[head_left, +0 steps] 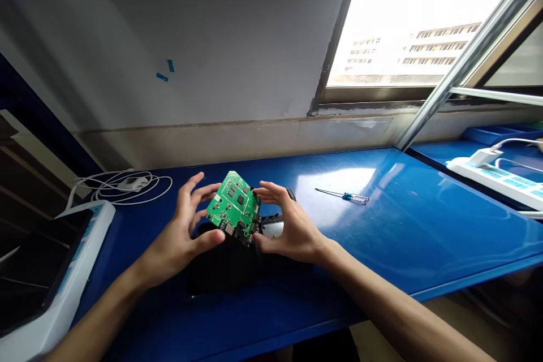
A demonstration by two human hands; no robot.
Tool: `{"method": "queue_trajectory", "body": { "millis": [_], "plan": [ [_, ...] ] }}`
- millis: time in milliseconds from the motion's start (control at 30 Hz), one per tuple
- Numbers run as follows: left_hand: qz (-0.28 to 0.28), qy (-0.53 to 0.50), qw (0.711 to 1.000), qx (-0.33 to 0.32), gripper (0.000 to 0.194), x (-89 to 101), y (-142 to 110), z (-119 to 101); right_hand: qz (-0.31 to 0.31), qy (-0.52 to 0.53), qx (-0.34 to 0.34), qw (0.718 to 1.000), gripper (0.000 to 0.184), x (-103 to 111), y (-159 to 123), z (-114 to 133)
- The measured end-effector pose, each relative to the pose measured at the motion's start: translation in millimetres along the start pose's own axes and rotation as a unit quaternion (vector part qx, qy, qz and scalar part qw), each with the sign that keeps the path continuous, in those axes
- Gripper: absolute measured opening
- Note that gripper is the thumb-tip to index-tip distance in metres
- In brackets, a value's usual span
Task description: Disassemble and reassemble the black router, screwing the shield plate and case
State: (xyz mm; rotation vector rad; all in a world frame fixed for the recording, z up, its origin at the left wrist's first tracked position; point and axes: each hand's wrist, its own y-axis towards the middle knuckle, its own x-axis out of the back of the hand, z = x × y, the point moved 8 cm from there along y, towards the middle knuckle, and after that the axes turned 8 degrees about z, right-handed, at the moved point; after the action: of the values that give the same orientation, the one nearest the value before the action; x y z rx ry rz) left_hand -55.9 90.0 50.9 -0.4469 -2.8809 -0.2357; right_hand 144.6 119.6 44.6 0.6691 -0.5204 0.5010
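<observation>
A green circuit board (234, 203) with chips and metal ports is held tilted above the table. My right hand (288, 220) grips its right edge, thumb low by the ports and fingers higher up. My left hand (186, 226) is beside the board's left edge, its fingers spread and the thumb close to the lower corner; whether it touches cannot be made out. Below both hands lies a black casing (224, 274), its shape lost in shadow. A part with a silvery surface (272, 228) shows partly behind my right hand.
Thin screwdrivers (348, 197) lie on the blue table (407, 237). At left, a dark-screened device (38, 271) rests on a white power strip (95, 237), near a coiled white cable (159, 195). Another power strip (504, 181) and a blue tray (487, 134) are at right, past a metal post.
</observation>
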Motion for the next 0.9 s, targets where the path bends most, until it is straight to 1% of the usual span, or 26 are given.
{"method": "queue_trajectory", "body": {
  "millis": [67, 133, 200, 267, 333, 433, 533, 667, 733, 900],
  "plan": [
    [-0.005, 0.076, 0.997, 0.003, 0.108, 10.8, -13.7, 9.2, -0.006, -0.043, 0.014, 0.999, 0.094, 5.7, -0.3, 1.7],
    [0.013, 0.132, 0.991, 0.014, 0.114, 16.6, -30.0, 22.9, -0.002, -0.079, 0.038, 0.996, 0.09, 8.3, -0.5, 7.3],
    [0.016, 0.187, 0.982, 0.036, 0.119, 22.1, -45.4, 37.7, 0.01, -0.107, 0.066, 0.992, 0.088, 7.3, -0.7, 14.5],
    [0.05, 0.237, 0.969, 0.05, 0.13, 19.6, -55.1, 49.7, 0.031, -0.123, 0.088, 0.988, 0.088, 3.9, -0.9, 20.9],
    [0.066, 0.276, 0.958, 0.05, 0.135, 17.5, -58.5, 55.4, 0.049, -0.134, 0.101, 0.985, 0.087, 0.6, -1.4, 26.1],
    [0.08, 0.3, 0.95, 0.038, 0.133, 14.1, -56.2, 55.5, 0.072, -0.152, 0.117, 0.979, 0.085, -3.6, -2.6, 33.3],
    [0.083, 0.311, 0.946, 0.049, 0.128, 13.1, -54.1, 54.9, 0.105, -0.168, 0.13, 0.972, 0.08, -8.8, -3.8, 40.2],
    [0.067, 0.31, 0.947, 0.054, 0.129, 13.9, -54.2, 52.9, 0.123, -0.179, 0.143, 0.966, 0.078, -12.1, -5.2, 47.7],
    [0.056, 0.309, 0.949, 0.041, 0.13, 14.9, -54.1, 51.0, 0.123, -0.186, 0.145, 0.964, 0.077, -12.2, -5.4, 49.6],
    [0.017, 0.318, 0.948, -0.026, 0.131, 17.1, -53.8, 40.7, 0.122, -0.19, 0.152, 0.962, 0.074, -11.6, -5.0, 52.4]
  ]
}}
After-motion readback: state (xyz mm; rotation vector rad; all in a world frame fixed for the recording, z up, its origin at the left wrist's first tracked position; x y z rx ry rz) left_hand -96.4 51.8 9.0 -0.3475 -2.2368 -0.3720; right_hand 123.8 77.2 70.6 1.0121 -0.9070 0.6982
